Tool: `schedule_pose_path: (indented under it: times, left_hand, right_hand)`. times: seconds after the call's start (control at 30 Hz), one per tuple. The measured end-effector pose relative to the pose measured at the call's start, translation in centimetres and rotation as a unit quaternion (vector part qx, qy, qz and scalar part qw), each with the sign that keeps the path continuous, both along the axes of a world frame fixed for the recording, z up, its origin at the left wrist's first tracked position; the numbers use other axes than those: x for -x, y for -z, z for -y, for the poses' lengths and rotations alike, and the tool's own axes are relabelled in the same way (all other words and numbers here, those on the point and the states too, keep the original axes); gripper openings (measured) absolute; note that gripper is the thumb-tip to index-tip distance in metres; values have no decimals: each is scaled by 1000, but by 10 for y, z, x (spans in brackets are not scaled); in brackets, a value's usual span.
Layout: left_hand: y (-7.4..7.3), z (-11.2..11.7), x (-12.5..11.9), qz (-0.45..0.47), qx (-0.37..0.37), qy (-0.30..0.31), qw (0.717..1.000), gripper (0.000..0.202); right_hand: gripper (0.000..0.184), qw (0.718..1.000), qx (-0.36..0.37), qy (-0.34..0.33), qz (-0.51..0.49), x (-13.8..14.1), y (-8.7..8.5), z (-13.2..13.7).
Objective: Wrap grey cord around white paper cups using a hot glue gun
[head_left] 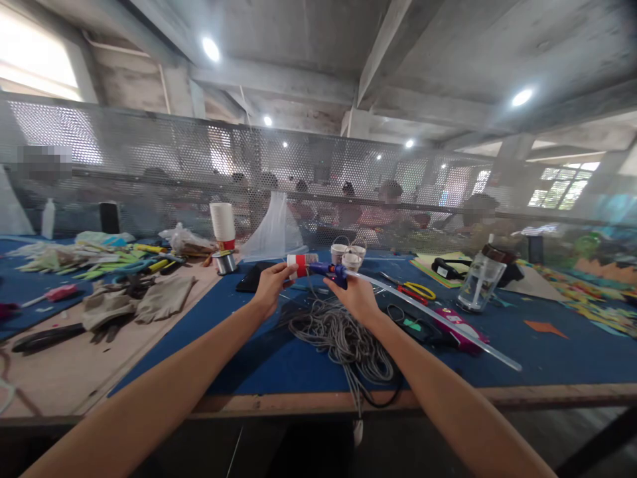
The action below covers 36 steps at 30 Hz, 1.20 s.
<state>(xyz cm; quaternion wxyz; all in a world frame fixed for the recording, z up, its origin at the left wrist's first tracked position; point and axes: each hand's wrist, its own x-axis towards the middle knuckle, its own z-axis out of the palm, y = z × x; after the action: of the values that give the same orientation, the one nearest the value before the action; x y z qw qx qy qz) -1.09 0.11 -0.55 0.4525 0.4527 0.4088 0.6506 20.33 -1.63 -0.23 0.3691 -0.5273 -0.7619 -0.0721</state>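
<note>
My left hand (273,284) is closed on a small red and white cylinder (300,263), held above the blue tabletop (239,345). My right hand (354,294) grips a blue glue gun (332,271) whose nozzle points left at the cylinder's end. A long clear stick (438,317) trails from the gun's back toward the right, over the table. A tangle of grey cord (343,338) lies just below both hands and hangs over the front edge.
Gloves (142,302), a black tool and green scraps lie on the left board. Stacked paper cups (222,226), a wire spool (225,261), small cups (348,253), yellow-handled scissors (413,289), a pink box (460,328) and a glass jar (478,280) surround the work spot. A perforated metal screen (149,159) fences the back; people sit behind it.
</note>
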Motion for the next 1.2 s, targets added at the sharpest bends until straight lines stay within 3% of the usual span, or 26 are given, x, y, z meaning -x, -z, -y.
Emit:
schedule_pose_path:
  times: [1.2]
  left_hand:
    - [-3, 5, -2, -15, 0, -2, 1000, 42]
  right_hand:
    - [48, 997, 7, 21, 68, -2, -1, 3]
